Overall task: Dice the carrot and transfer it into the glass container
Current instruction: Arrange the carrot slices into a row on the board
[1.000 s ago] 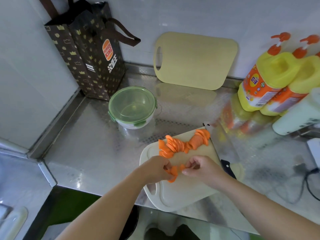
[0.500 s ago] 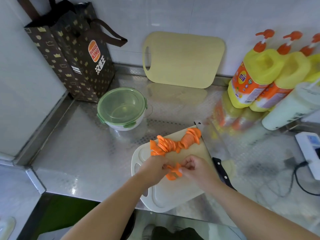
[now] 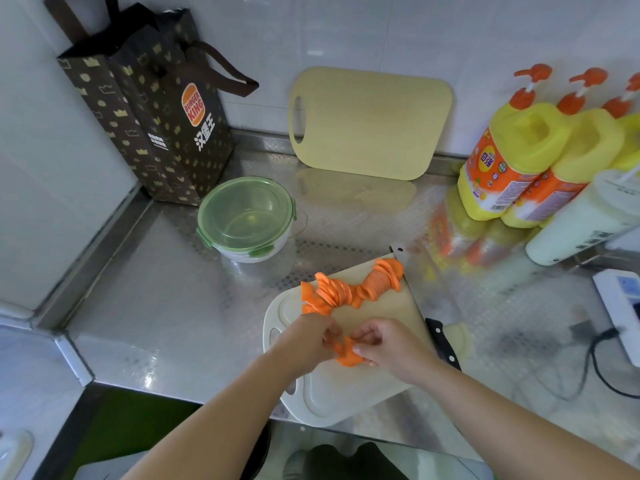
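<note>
Standing behind and well to the left of the white cutting board [image 3: 332, 400], a dark paper bag [image 3: 149, 109] fills the corner. The glass container [image 3: 246, 220], with its green lid on, sits off the board, just behind its left end. Over the middle of the board, the left hand [image 3: 308, 341] curls its fingers round one side of a small stack of carrot slices [image 3: 348, 353]. The right hand [image 3: 388, 348] pinches the other side between thumb and fingertips. Whether the stack touches the board I cannot tell. Along the board's far edge lies an overlapping row of carrot slices [image 3: 349, 289], apart from both hands. The knife [image 3: 429, 296] lies along the board's right edge, its black handle toward the person. Yellow pump bottles [image 3: 512, 157] stand behind and to the right of the board.
</note>
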Demonstrator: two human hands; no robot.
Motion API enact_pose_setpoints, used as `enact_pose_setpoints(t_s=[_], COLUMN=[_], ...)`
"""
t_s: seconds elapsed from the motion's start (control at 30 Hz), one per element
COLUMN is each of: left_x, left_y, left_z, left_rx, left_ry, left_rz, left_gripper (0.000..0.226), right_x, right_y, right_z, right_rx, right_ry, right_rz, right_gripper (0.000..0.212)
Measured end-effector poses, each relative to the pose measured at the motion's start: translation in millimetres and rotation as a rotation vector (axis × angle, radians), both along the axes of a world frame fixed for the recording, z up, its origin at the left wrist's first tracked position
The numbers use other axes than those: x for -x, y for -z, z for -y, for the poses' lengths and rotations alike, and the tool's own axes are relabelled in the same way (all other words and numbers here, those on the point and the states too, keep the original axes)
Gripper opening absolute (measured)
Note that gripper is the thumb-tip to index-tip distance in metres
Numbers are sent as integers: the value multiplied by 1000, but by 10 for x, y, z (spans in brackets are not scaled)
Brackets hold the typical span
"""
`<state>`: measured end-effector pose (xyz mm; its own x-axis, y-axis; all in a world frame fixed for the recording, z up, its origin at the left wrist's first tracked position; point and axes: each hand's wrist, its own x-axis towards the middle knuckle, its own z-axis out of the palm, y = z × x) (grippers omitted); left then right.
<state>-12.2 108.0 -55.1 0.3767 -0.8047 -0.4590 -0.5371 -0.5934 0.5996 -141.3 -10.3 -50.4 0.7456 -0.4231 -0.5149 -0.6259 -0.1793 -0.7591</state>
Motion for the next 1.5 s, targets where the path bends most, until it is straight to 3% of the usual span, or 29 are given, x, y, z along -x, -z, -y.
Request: enact_pose_setpoints(t_s=[0.23, 0.5, 0.67, 1.07, 1.23, 1.37, 1.5], left_x=[140, 250, 258, 284, 303, 339, 362], left_y=[27, 114, 120, 181, 172, 141, 119], left_z=[-112, -97, -98, -195, -271, -251, -236], left_rx=[-16, 32, 72, 229, 245, 250, 250], left_ry=[42, 6, -27, -126, -252, -271, -252], left_rz=[119, 174, 158, 82, 74, 101, 111], left_gripper=[57, 43, 39, 47, 42, 23, 22], right_x=[-57, 123, 110, 121, 167, 150, 156], right_y=[51, 26, 56, 115, 116, 136, 158], right_z=[-173, -170, -281, -332, -264, -269, -286], right_rx=[204, 427, 546, 529, 550, 550, 554], right_ry=[-52, -283, -243, -204, -238, -233, -225], right_rz=[18, -21, 65, 91, 65, 79, 81], right_gripper=[6, 38, 22, 2, 20, 18, 16])
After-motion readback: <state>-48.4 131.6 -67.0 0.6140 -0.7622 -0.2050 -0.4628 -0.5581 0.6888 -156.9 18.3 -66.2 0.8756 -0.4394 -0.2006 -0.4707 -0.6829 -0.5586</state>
